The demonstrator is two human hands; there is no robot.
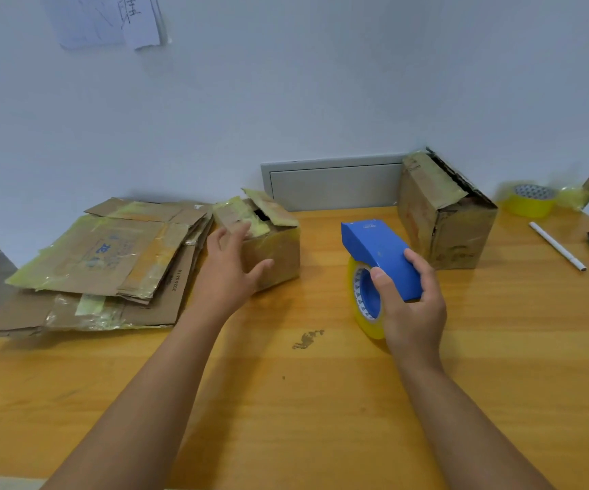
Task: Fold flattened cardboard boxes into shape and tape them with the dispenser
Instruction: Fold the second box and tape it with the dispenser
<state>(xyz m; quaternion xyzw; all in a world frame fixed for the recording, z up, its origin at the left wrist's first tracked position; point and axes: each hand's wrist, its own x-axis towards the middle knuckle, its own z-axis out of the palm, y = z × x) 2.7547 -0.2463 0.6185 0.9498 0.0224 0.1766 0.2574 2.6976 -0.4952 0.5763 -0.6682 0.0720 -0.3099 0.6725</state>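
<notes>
small box (272,242) touched by spread left hand (231,267), bench (286,401) middle | dispenser (381,258) gripped by curled right hand (411,305)

Both forearms extended forward; left hand (231,258) open, fingers spread and relaxed; right hand (409,302) curled in a grip, thumb up

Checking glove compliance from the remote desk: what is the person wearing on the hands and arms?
Nothing is worn. The left hand and right hand are bare, without gloves, rings, watch or wristband in view. Both forearms are bare too: no sleeve or cuff shows up to the bottom edge of the head view.
</notes>
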